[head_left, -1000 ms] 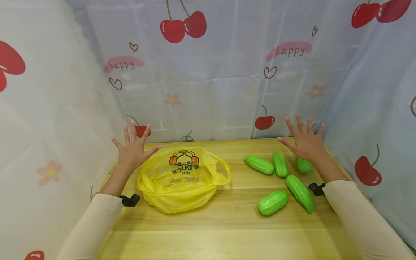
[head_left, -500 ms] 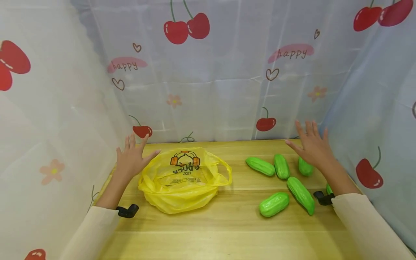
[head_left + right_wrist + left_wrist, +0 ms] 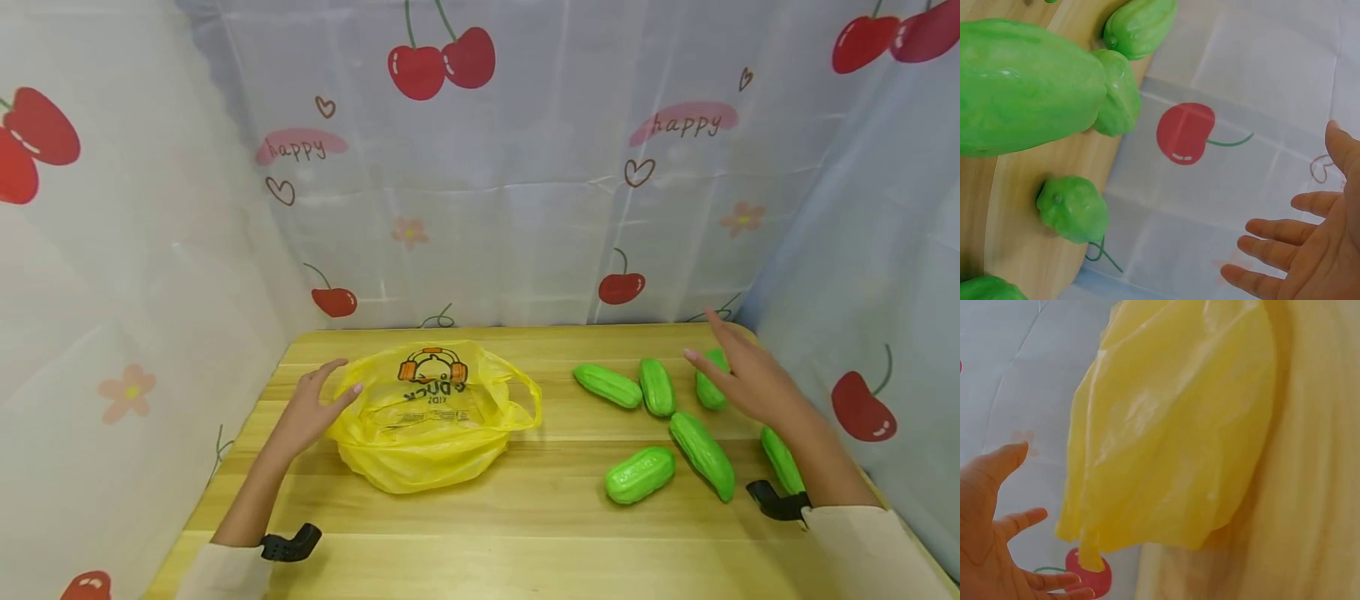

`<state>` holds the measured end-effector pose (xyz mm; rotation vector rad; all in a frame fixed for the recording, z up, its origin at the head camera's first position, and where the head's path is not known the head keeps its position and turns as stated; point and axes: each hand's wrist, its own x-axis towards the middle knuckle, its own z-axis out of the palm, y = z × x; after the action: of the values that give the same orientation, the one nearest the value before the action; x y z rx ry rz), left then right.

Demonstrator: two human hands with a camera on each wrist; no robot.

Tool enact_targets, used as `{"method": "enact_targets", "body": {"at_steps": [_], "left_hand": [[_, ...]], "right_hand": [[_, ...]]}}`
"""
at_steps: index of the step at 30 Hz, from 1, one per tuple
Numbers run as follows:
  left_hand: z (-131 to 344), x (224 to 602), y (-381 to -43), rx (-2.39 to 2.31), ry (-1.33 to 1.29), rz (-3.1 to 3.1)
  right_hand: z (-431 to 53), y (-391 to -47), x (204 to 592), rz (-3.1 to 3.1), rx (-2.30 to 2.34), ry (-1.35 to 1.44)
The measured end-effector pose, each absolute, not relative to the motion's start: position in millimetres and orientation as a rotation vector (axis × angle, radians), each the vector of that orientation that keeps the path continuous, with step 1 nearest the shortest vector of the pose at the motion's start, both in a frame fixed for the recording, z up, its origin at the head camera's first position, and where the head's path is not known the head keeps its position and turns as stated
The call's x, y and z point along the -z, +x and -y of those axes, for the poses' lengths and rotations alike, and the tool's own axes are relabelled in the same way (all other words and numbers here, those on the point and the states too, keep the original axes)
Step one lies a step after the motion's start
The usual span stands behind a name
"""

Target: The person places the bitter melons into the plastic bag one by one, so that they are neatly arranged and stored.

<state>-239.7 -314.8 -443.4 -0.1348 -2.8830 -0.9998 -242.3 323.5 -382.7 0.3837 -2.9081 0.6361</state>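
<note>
A yellow plastic bag [image 3: 420,458] with a duck print stands on the wooden table, its mouth spread and a handle loop out to the right. My left hand [image 3: 303,412] hovers at the bag's left side, fingers loosely extended, holding nothing; the left wrist view shows the hand [image 3: 997,531] apart from the bag [image 3: 1172,431]. My right hand [image 3: 757,379] is above the right side of the table, fingers extended and nothing held. Around and below it lie several glossy green cucumber-like vegetables, such as one in the middle [image 3: 702,456] and one nearer me [image 3: 640,475]. Another [image 3: 711,379] is partly hidden by the right hand.
White cloth [image 3: 517,242] printed with cherries and hearts rises behind the table [image 3: 465,550] and on both sides. A further green vegetable [image 3: 782,460] lies by the right forearm. Each wrist wears a black camera mount [image 3: 292,546].
Both hands have lowered and drawn back toward me, their spread fingers relaxing. The green vegetable by the right forearm has come into view. The bag and vegetables stay in place on the table.
</note>
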Motion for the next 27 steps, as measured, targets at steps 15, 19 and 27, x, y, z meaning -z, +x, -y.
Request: {"method": "enact_targets", "body": {"at_steps": [15,19,27], "left_hand": [[312.5,486.6,-234.7,1.399,-0.104,2.734],[312.1,496.5,-235.0,1.506,-0.090,2.643],[312.0,513.1,-237.0,1.668,-0.167,2.515]], "right_hand": [[-336.2,-212.8,392.7,2.881,-0.728,0.299],[-340.0,-207.5,396.3,2.844,-0.781,0.296],[-354.4,-195.4,398.8,2.792,-0.852,0.204]]}}
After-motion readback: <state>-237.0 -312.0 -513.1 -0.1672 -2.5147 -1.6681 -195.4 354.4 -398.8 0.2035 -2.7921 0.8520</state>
